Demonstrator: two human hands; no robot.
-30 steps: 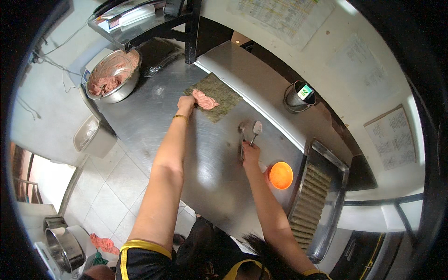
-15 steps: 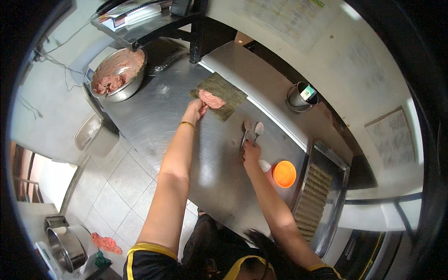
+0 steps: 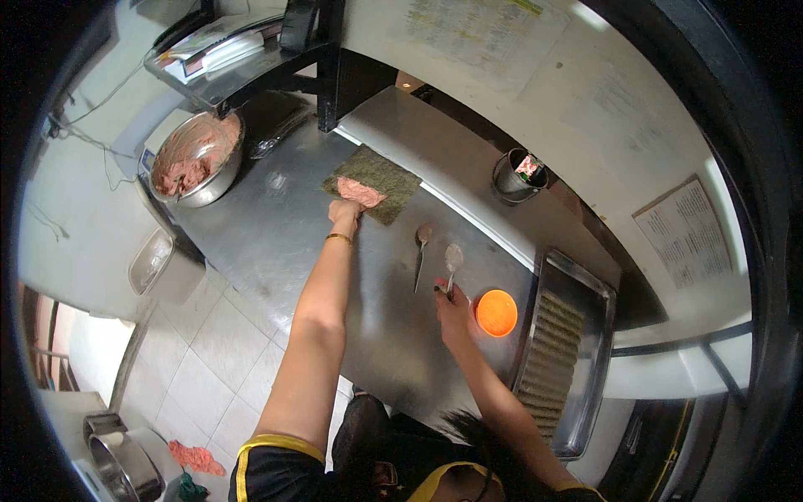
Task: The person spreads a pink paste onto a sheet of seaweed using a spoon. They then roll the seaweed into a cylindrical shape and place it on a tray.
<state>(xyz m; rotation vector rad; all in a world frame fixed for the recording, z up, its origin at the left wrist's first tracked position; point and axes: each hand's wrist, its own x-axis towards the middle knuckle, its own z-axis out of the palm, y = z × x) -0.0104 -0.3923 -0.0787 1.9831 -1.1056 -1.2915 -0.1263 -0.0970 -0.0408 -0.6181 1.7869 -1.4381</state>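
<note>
A dark green seaweed sheet (image 3: pixel 393 182) lies on the steel table, with a patch of pink meat paste (image 3: pixel 360 192) spread on its left part. My left hand (image 3: pixel 345 214) is closed at the sheet's near left edge, next to the paste; its fingertips are partly hidden. In my right hand (image 3: pixel 452 311) is the handle of a spoon (image 3: pixel 453 261) whose bowl is coated with pale paste. Just left of it, a second spoon (image 3: pixel 421 249) with paste residue rests on the table. An orange round container (image 3: pixel 496 313) stands right of my right hand.
At the far left a metal bowl (image 3: pixel 219 180) holds pink paste. On the right, a metal tray (image 3: pixel 606 335) carries rows of dark green rolls (image 3: pixel 549 356). A small dark bucket (image 3: pixel 508 182) stands behind the table, and a shelf (image 3: pixel 251 79) with papers overhangs the far left corner.
My right hand has drawn back toward me with one spoon, away from the other spoon. My left hand stays at the sheet's edge. The whole view has shifted slightly.
</note>
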